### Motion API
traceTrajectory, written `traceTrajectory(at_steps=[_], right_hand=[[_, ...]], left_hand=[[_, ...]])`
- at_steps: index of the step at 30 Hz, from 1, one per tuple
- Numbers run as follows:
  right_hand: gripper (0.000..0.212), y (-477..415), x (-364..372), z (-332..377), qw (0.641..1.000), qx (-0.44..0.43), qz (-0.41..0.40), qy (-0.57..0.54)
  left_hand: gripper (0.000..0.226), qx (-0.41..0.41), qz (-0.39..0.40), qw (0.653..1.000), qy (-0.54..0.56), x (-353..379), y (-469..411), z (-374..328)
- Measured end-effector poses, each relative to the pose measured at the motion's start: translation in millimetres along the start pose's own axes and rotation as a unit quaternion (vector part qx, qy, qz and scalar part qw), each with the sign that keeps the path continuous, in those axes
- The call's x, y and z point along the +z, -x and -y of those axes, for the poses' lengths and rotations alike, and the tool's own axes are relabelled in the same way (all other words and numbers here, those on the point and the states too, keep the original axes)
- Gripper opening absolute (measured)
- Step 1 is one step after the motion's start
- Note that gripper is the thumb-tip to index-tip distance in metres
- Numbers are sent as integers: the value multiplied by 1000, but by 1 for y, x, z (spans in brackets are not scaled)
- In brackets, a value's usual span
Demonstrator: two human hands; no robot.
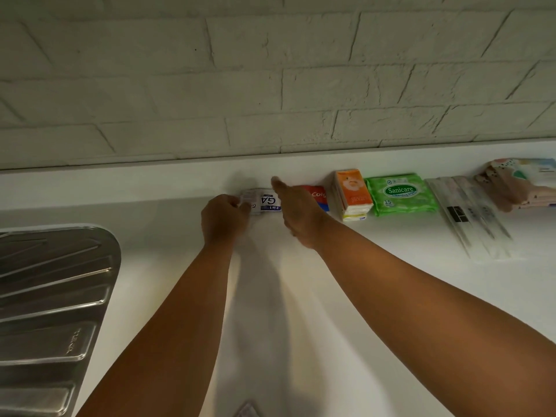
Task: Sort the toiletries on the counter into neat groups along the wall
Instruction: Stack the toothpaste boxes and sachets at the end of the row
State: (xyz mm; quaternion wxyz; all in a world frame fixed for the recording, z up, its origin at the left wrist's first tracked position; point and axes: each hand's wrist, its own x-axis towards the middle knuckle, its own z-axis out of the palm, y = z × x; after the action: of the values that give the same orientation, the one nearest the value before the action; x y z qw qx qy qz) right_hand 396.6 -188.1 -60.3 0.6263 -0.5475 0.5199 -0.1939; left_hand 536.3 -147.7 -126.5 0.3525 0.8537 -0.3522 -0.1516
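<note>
While the left hand (pixel 224 219) curls its fingers and thumb round the left end of a white sachet (pixel 268 201), pinching it, the right hand (pixel 296 212) is held flat and unclenched, fingers straight and together, pointing towards the wall (pixel 270 70). The right hand stands on edge at the sachet's right end; whether it actually touches the sachet cannot be made out, as the hand hides that end. It grasps nothing.

The sachet lies on the white counter (pixel 301 326), close to the low ledge at the foot of the wall, with its long axis running left to right along the wall. Its blue lettering reads upside down from the head view, so the tops of the letters face the person.

Just right of the right hand, partly covered by it, a red toothpaste box (pixel 318 195) lies in the same row. Next to it come stacked orange tissue packs (pixel 352 192), then a green wipes pack (pixel 400 197) lying flat, then several long clear-wrapped items (pixel 469 216) whose long axes point from the wall out towards the counter's front, and furthest right a pile of patterned packs (pixel 517 182). A steel drainer (pixel 54 296) sits at the left edge, well apart from the sachet.
</note>
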Motion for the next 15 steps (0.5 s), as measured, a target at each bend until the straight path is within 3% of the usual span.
traceTrajectory(at_steps=[2, 5, 9, 15], right_hand=[[40, 17, 2, 5, 997, -37, -18, 66], [41, 41, 7, 2, 955, -142, -27, 259], [33, 68, 15, -16, 953, -171, -38, 246], [17, 135, 29, -54, 944, -160, -36, 286]], left_hand=[[28, 61, -3, 998, 9, -12, 17, -6], [20, 125, 4, 991, 46, -37, 43, -16], [15, 174, 31, 984, 25, -74, 75, -17], [12, 223, 160, 961, 26, -121, 137, 14]])
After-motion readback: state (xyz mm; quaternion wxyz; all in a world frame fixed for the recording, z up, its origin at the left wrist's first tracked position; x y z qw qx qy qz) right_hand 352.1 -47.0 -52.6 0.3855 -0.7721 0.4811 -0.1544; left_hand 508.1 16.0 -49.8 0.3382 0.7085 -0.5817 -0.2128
